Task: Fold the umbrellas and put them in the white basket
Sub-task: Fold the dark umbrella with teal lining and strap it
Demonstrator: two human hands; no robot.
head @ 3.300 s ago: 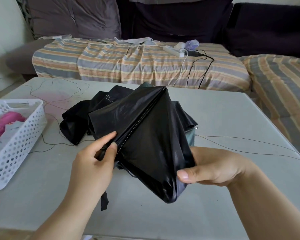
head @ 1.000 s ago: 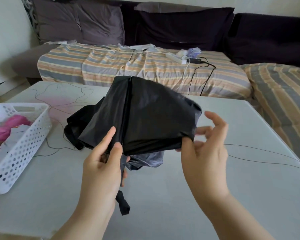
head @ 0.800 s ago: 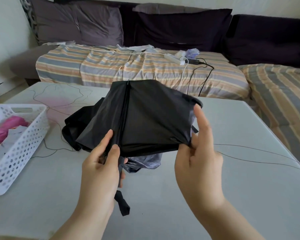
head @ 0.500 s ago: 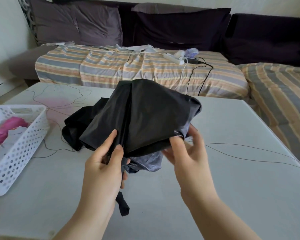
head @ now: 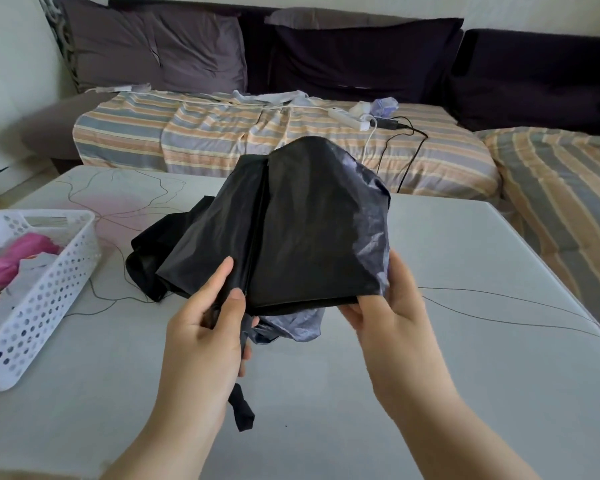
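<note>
A black umbrella [head: 302, 230] with a silvery lining is held above the grey table [head: 465, 375], its canopy loosely gathered. My left hand [head: 205, 327] grips the bundle near a rib at its lower left, thumb and forefinger on top. My right hand [head: 392, 313] pinches the lower right edge of one canopy panel. A black strap [head: 241, 410] dangles below my left hand. The white perforated basket [head: 49, 296] stands at the table's left edge and holds a pink umbrella [head: 11, 258] and some pale material.
A sofa with a striped cover [head: 257, 143] runs behind the table and along the right. A white power strip [head: 349, 118] with cables lies on it. Thin dark cracks cross the tabletop [head: 499, 306].
My right hand let go of one panel, reached round and now pinches the lower right edge. The canopy has been turned and raised, showing more silvery lining on the right. My left hand kept its grip.
</note>
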